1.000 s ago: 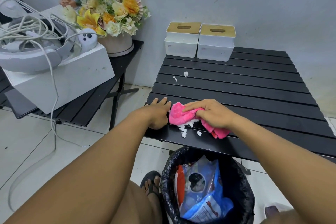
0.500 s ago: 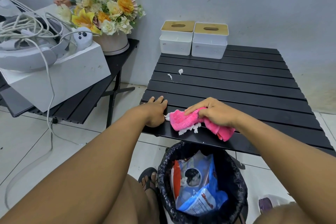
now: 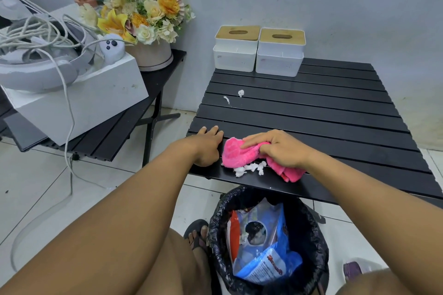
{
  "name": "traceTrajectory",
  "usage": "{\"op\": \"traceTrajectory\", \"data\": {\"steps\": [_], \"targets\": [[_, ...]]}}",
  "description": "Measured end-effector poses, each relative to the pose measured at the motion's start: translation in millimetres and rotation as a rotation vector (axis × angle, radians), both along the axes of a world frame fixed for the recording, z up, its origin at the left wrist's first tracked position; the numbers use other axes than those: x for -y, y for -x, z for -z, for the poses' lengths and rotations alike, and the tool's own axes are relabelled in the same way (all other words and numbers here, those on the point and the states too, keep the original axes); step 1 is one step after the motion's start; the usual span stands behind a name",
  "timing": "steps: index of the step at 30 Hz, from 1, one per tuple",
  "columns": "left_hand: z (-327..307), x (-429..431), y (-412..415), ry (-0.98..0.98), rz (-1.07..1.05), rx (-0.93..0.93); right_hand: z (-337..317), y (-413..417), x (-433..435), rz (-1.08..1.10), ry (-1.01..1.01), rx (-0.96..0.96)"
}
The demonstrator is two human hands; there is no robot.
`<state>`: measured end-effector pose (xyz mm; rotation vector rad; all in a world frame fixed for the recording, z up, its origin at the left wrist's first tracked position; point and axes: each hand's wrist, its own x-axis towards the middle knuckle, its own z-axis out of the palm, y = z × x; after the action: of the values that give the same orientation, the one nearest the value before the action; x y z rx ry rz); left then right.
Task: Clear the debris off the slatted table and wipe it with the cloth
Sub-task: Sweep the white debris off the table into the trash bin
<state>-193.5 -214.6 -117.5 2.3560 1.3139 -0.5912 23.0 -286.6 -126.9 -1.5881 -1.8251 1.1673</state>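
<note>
Black slatted table (image 3: 323, 112) stands against a grey wall on pale floor tiles. Right hand (image 3: 278, 148) presses the pink cloth (image 3: 233, 154) to the near slats, forefinger straight over it, other fingers curled into the fabric; the thumb's position cannot be told. White debris clump (image 3: 249, 169) lies just below those fingers, touching the cloth. Left hand (image 3: 207, 145) rests flat beside the cloth, fingers together. Two white scraps (image 3: 241, 93) lie well beyond the fingertips, short of two tissue boxes (image 3: 236, 55). A lined bin (image 3: 309, 235) stands below the near edge.

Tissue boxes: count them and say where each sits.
2. The left tissue box sits at the slatted table's far left corner; the right tissue box stands beside it. None looks hidden.
</note>
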Motion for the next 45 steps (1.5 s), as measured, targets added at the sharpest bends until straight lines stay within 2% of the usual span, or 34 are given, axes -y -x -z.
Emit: {"op": "traceTrajectory", "data": {"steps": [21, 27, 34, 37, 38, 45], "targets": [[0.0, 16.4, -3.4, -0.033, 0.014, -0.008, -8.1, -17.6, 38.0, -0.042, 0.147, -0.019], [-0.3, 15.8, -5.9, -0.032, 0.023, -0.002, -7.6, -19.4, 24.7, 0.088, 0.039, -0.107], [0.6, 10.4, -4.6, -0.016, 0.005, 0.010, 12.1, -3.8, 5.4, 0.065, -0.077, 0.070], [1.2, 9.2, -2.8, -0.021, 0.003, -0.005, 23.1, -2.0, 3.7, -0.125, -0.287, 0.479], [1.1, 9.1, -2.5, -0.022, 0.006, -0.009, 25.6, -1.5, 4.7, -0.164, -0.332, 0.561], [-1.6, 13.2, -3.1, -0.030, 0.008, -0.002, 19.9, -2.3, 9.6, -0.263, -0.402, 0.514]]}}
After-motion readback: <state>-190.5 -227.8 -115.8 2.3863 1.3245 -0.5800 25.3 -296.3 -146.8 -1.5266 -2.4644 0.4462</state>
